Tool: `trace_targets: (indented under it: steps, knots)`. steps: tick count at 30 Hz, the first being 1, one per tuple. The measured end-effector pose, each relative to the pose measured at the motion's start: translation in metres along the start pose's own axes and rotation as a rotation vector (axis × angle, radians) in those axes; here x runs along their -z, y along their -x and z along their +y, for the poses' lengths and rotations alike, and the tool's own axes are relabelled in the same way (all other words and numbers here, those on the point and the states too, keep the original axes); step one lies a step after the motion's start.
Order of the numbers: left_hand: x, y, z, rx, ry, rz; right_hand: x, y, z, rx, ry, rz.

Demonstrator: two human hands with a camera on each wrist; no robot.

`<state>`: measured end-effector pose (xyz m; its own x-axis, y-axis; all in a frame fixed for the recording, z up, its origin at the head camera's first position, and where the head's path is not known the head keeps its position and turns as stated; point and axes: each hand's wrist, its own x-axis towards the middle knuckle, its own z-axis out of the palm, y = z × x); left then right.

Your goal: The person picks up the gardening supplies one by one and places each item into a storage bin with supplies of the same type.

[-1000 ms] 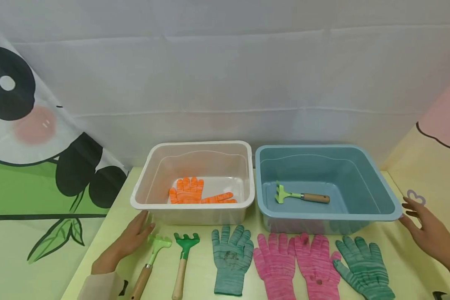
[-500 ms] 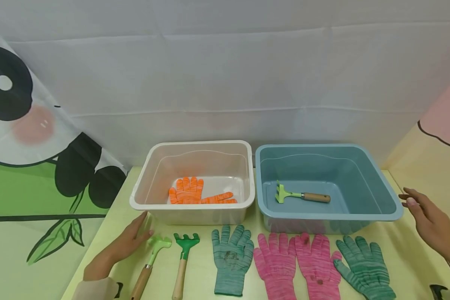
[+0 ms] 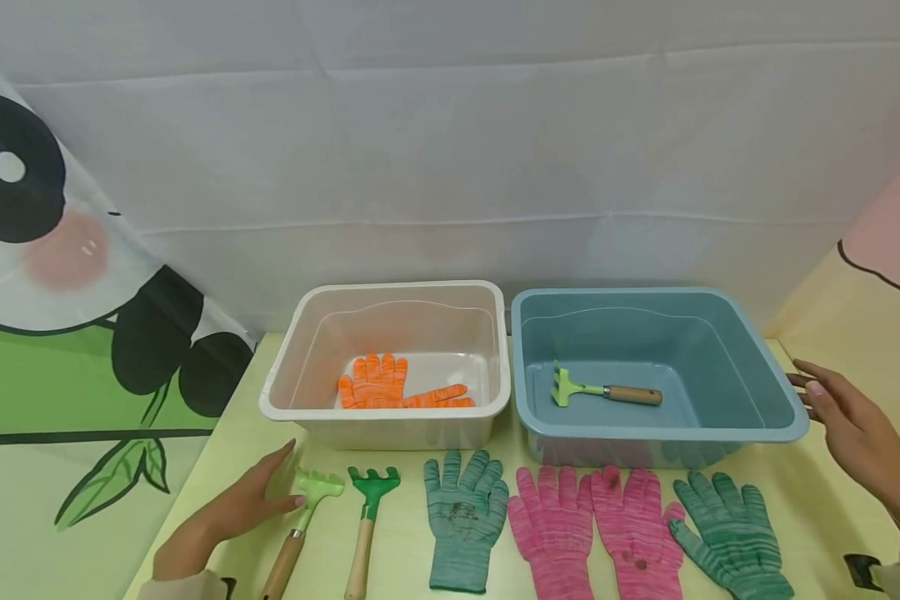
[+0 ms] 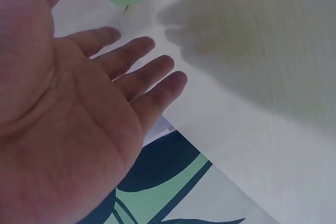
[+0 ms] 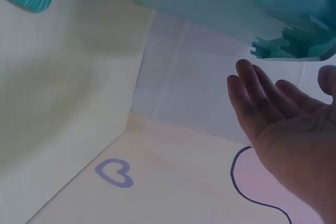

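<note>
My left hand (image 3: 234,505) is held open over the table's left side, its thumb close to the head of a light green hand rake (image 3: 317,487) with a wooden handle. That hand (image 4: 79,114) holds nothing in the left wrist view. On the right, my right hand (image 3: 858,429) has its fingers loosely extended right at the right rim of a blue basin (image 3: 645,432). The right wrist view shows the palm (image 5: 304,140) bare, fingertips just below the basin's edge (image 5: 294,51). Inside the basin lies another light green hand rake (image 3: 607,392).
A white basin (image 3: 390,429) beside the blue one holds orange gloves (image 3: 378,383). In front lie a dark green hand rake (image 3: 369,517), two pink gloves (image 3: 555,525) (image 3: 633,533) and two teal gloves (image 3: 461,521) (image 3: 738,529). A white cloth wall (image 3: 450,167) stands behind.
My left hand has shifted slightly left and down, away from the white basin. My right hand has moved up a little along the blue basin's right rim. The tools and gloves have stayed put.
</note>
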<state>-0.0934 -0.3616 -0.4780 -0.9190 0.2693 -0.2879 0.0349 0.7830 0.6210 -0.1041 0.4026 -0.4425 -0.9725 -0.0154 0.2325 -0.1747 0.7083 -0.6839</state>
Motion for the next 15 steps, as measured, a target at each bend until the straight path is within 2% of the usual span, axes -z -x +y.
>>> trace_targets:
  steps: [6,15]
  knots:
    - [-0.001,0.005,-0.001,0.068,-0.020,-0.044,-0.001,-0.001,-0.005,0.007,-0.030,-0.014]
    - [-0.005,0.016,0.001,0.072,-0.053,-0.051,-0.003,-0.005,-0.016,-0.047,0.001,-0.003]
